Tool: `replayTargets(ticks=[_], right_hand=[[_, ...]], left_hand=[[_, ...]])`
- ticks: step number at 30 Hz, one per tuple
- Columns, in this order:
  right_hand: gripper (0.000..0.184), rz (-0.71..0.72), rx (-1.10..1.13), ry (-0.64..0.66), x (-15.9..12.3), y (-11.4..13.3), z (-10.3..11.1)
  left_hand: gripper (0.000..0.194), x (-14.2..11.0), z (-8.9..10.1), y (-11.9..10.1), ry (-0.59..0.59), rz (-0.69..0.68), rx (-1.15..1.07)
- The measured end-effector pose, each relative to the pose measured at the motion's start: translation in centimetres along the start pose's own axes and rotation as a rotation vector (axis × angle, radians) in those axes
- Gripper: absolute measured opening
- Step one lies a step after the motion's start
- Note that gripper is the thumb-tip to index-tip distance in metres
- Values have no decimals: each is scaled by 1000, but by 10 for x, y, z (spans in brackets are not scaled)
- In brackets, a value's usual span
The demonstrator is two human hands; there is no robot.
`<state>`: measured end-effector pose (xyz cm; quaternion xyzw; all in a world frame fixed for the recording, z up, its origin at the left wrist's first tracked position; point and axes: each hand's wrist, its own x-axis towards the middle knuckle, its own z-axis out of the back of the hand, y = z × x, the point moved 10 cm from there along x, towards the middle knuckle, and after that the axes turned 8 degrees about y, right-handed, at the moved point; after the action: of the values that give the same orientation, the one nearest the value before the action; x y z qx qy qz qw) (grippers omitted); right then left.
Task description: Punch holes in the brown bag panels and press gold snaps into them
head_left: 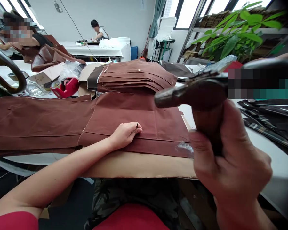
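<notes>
Right hand wrapped round the hammer (204, 94), aloft! Right hand (230, 156) high, left hand (124, 134) pinching a dark bit (137, 125) (too small to name) over brown cloth (127, 108); finished work: can't tell.

Bright, diffuse light; upper-right windows (186, 14) blown white. Deep shadow under bench (277, 159). Near hammer (203, 92) soft, blurred. Edges stretched by wide-angle distortion; top-right corner dark. Pixelated patches left, right.
</notes>
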<state>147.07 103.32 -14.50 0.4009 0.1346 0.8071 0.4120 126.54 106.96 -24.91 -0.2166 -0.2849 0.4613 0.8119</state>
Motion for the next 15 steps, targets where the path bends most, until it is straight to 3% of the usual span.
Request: replayTargets(ticks=[4,6,8,10,11,13,15], right_hand=[[57,87,-88,274,18,15,-32],[57,-9,29,301,14,4,-40],[59,-180,279,278,0,-17,-47],[63,-360,569,283,-21,-36,-63],[66,-445,681,298,-32,-45,-73],[73,-586,800,340,-51,-59,-94],[79,-672,817,371,-63,-70,-107]], left_hand=[[29,3,1,5,-39,56,-102],[36,1,26,29,-202,168,-333],[43,-13,68,64,-438,311,-460],[44,-37,118,94,-607,468,-258],[43,-49,139,106,-623,569,-75],[42,-70,161,128,-510,770,254],[42,-85,164,143,-384,875,395]])
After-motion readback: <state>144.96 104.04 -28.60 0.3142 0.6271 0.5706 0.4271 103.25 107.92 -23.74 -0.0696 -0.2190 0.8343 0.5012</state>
